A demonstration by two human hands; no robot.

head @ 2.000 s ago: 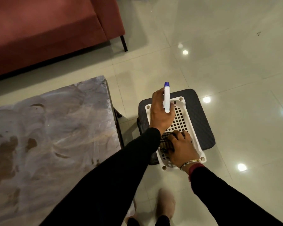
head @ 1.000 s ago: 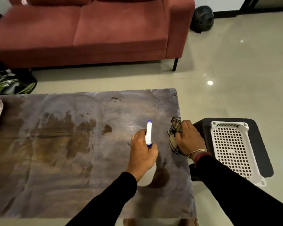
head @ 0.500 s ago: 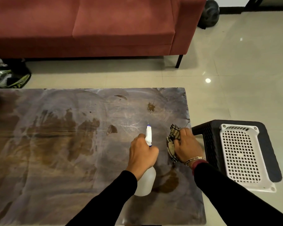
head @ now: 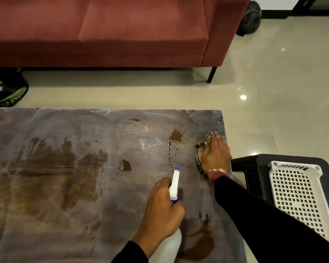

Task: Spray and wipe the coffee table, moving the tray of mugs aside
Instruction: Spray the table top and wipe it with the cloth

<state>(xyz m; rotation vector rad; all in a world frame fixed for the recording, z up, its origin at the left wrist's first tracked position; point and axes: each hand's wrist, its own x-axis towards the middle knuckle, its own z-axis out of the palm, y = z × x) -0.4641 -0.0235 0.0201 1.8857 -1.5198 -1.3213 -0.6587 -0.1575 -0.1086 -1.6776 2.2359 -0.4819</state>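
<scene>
The coffee table has a grey-brown mottled top with wet patches and a fresh spatter of drops near its far right corner. My left hand grips a white spray bottle with a blue nozzle tip, pointed toward the far right of the top. My right hand presses a striped cloth flat on the table by its right edge, just right of the spatter. No tray of mugs shows in this view.
A black stool stands right of the table with a white perforated basket on it. A red sofa runs along the far side, across a strip of tiled floor. Dark bags lie at the far left and behind the sofa.
Both hands came from the white basket to the table. My right hand slid the cloth farther up the right edge. A trail of drops now leads from the nozzle to the spatter.
</scene>
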